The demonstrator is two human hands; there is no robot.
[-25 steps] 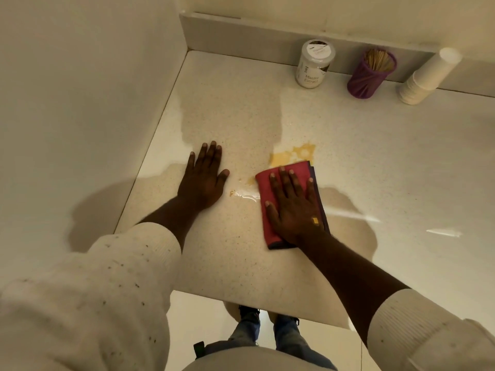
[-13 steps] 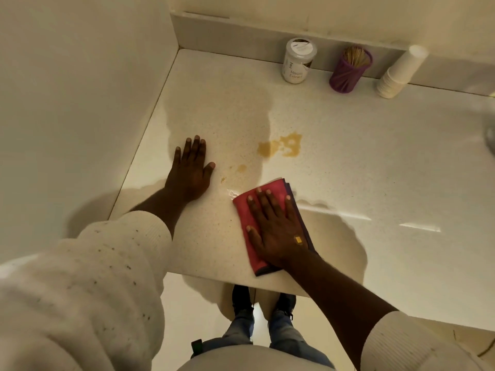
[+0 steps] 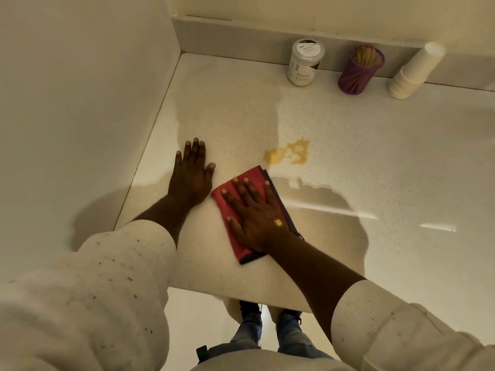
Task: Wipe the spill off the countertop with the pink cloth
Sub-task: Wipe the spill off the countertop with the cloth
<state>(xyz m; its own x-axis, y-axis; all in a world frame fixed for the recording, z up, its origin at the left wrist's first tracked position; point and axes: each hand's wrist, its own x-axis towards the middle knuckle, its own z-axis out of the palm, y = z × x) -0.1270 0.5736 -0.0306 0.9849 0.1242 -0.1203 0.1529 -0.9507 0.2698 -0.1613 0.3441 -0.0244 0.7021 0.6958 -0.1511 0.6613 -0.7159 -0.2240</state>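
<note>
The right hand [image 3: 254,215], fingers flat and spread, is pressing the folded pink cloth [image 3: 227,207] at frame centre, now pulled back left; the yellow-brown spill [image 3: 288,153] above it is lying uncovered, unwiped, on the speckled white countertop [image 3: 375,156]. The left hand [image 3: 191,175] is resting open, holding nothing.

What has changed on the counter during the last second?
The right hand slid the cloth back from the spill, toward the left hand, uncovering the stain. The left hand stayed flat on the counter; nothing was released.
</note>
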